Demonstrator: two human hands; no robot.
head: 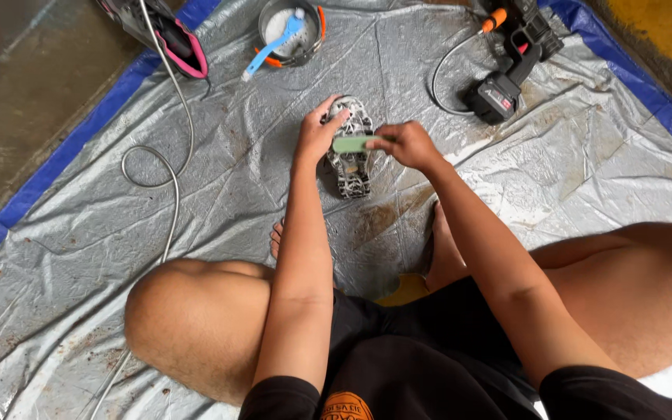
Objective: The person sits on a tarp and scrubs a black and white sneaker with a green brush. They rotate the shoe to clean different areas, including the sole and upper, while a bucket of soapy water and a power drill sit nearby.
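A patterned black-and-white shoe (pixel 349 167) lies on the silver tarp (pixel 219 179) in front of my knees. My left hand (pixel 319 132) grips the shoe's far end and holds it against the tarp. My right hand (pixel 406 145) is closed around a green brush (pixel 354 144), whose head rests across the top of the shoe. Both forearms reach forward between my bent legs.
A round bowl (pixel 289 31) with a blue toothbrush (pixel 274 45) stands at the back. A black cordless spray tool (pixel 507 54) lies at the back right, a pink-and-black device (pixel 166 35) at the back left. A grey hose (pixel 166 167) loops across the tarp. Wet concrete floor (pixel 9 101) lies left.
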